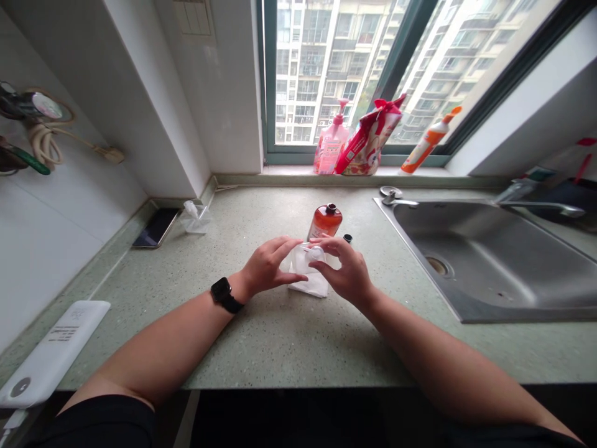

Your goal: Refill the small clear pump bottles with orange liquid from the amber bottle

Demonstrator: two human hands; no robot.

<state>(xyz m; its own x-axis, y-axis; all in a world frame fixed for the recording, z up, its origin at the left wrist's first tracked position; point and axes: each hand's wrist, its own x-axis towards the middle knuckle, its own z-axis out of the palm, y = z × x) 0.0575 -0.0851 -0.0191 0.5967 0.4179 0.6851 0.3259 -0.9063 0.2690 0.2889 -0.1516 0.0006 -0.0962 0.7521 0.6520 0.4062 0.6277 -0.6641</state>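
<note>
A clear plastic container [302,260] with a round whitish mouth or neck stands between my hands, on or just above a folded white tissue [313,287]. My left hand [269,264], with a black watch on its wrist, curves round the container's left side, thumb in front and fingers behind. Thumb and fingers of my right hand [347,269] close round the container's upper right part, near the round mouth. Directly behind stands an amber bottle [325,223] without a cap. A small black cap [347,238] shows beside it, partly hidden by my right hand.
To the right is a steel sink [508,261] with a faucet [536,205]. A phone [156,228] and a clear item with a white nozzle [192,214] lie at the back left. Near my left arm is a power bank [56,354]. Pink bottle [330,148] and red bag [370,140] line the sill.
</note>
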